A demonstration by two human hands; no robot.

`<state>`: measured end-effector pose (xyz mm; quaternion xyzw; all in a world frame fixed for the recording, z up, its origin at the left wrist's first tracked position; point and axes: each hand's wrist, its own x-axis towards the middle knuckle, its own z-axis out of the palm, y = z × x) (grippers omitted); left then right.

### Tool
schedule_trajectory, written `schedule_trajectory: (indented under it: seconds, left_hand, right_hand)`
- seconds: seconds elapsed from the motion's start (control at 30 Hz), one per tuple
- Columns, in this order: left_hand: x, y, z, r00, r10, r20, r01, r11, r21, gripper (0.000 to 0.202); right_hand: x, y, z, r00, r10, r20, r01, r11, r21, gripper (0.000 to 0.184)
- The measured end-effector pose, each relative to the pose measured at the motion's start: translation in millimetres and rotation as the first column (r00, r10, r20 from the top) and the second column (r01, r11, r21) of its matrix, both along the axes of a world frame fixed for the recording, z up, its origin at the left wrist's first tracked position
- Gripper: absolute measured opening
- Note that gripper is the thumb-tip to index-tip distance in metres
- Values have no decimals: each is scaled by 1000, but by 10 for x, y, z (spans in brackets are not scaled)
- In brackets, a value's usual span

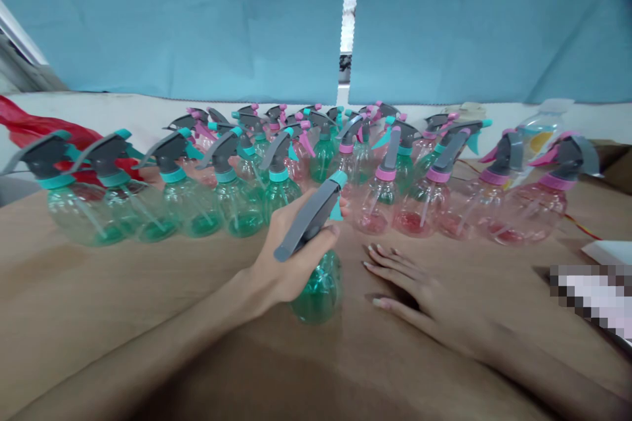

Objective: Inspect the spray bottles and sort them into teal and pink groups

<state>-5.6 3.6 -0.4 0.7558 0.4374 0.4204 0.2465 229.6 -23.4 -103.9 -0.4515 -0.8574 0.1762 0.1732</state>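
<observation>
My left hand (296, 256) is wrapped around the neck of a green spray bottle (318, 293) with a grey head and teal nozzle. The bottle's collar is hidden behind my fingers. Flat on the tabletop to its right lies my right hand (409, 283), fingers spread and holding nothing. A row of green spray bottles (241, 210) with teal collars stands behind and to the left. Beyond my right hand is a row of pink spray bottles (419, 210) with pink collars.
More spray bottles in both colours (323, 145) crowd the back of the wooden table (197, 316). Red plastic (54, 128) lies at the left rear. A large clear bottle (540, 128) and a cardboard box (609, 164) are at the right rear. A blurred-out object (597, 299) sits at the right.
</observation>
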Motion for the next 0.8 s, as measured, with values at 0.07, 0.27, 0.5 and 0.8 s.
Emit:
schedule_trajectory:
  seconds: [0.07,0.27,0.5,0.8]
  left_hand:
    - [-12,4,-18,1000,-15,22,16,999,-30,7]
    - [-35,13,-68,996,-20,82,24,999,-47,11]
    - [-8,12,-46,999,49,-5,-49,999,-12,6]
    - [-14,7,-59,992,123,-35,-119,988,95,5]
  right_hand:
    - [-2,-1,6,1000,-1,13,1,1000,-5,54]
    - [-17,-9,45,999,-15,42,16,999,-27,55]
    - [5,-4,-7,1000,-5,0,5,1000,-1,54]
    - [5,0,-19,1000,-3,-31,3,1000,-1,54]
